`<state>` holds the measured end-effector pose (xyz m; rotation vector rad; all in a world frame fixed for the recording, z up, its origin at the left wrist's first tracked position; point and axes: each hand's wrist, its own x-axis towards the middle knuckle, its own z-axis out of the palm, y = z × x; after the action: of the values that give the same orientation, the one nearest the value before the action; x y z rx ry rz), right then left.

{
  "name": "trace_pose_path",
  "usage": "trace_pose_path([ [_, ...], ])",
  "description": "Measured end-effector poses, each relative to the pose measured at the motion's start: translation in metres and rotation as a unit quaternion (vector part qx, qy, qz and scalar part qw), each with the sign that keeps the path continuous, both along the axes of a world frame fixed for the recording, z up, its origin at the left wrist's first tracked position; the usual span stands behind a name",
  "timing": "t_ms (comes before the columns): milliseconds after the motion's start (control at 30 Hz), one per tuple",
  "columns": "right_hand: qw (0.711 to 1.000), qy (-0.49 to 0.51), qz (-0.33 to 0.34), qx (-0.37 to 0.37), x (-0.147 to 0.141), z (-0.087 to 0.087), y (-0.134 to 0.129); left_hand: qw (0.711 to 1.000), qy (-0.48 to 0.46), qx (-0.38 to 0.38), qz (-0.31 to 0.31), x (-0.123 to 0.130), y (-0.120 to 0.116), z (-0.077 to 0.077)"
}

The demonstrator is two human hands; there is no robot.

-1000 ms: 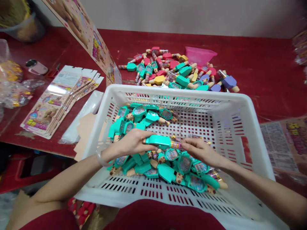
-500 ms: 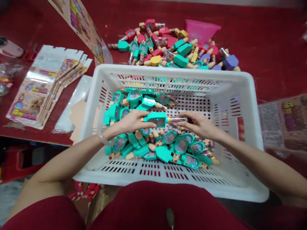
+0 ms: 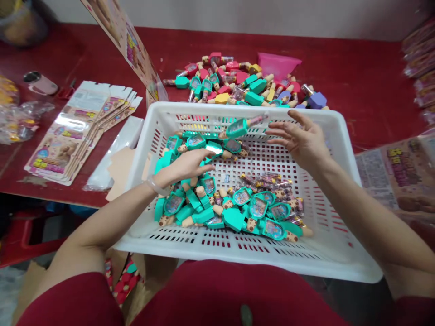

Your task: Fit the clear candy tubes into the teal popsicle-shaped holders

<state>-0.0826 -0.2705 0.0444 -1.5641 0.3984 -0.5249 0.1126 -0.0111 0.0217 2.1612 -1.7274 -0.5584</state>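
Note:
A white perforated plastic basket sits in front of me, holding a heap of teal lolly-shaped toys with clear tubes and biscuit-coloured ends. My left hand hangs open over the heap, palm down, with its fingertips just above the toys. Farther right, my right hand is spread open above the basket's far right corner, touching nothing. One teal toy with a clear tube lies apart near the far wall, between my hands. Neither hand holds anything.
Beyond the basket, a mixed pile of red, teal, yellow and purple toys lies on the red table beside a pink plastic bag. Stacked printed cards lie at left, and a printed sheet lies at right.
Both hands have let go of the teal toy and spread apart. That toy now lies near the basket's far wall. My right hand has moved up and to the right.

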Motion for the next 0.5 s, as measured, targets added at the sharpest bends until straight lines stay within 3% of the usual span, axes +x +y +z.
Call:
trace_pose_path([
  [67,0.996,0.043,0.046,-0.06,-0.003,-0.015,0.014,0.995,0.029,0.077,-0.056,-0.006,0.002,0.001],
  [133,0.955,0.159,0.135,-0.209,-0.008,-0.039,0.034,0.977,0.044,0.177,-0.11,-0.015,0.004,0.001],
  [233,0.779,0.338,0.224,-0.477,-0.013,-0.079,0.059,0.942,0.011,0.302,-0.147,-0.03,0.006,0.001],
  [267,0.734,0.367,0.229,-0.523,-0.014,-0.091,0.063,0.935,-0.007,0.322,-0.147,-0.034,0.007,0.002],
  [300,0.711,0.384,0.229,-0.543,-0.015,-0.102,0.064,0.932,-0.021,0.333,-0.144,-0.037,0.008,0.002],
  [400,0.712,0.402,0.226,-0.53,-0.012,-0.118,0.057,0.936,-0.018,0.324,-0.137,-0.034,0.009,0.008],
  [500,0.728,0.394,0.229,-0.513,-0.006,-0.108,0.049,0.951,0.109,0.273,-0.096,-0.017,0.007,0.016],
])
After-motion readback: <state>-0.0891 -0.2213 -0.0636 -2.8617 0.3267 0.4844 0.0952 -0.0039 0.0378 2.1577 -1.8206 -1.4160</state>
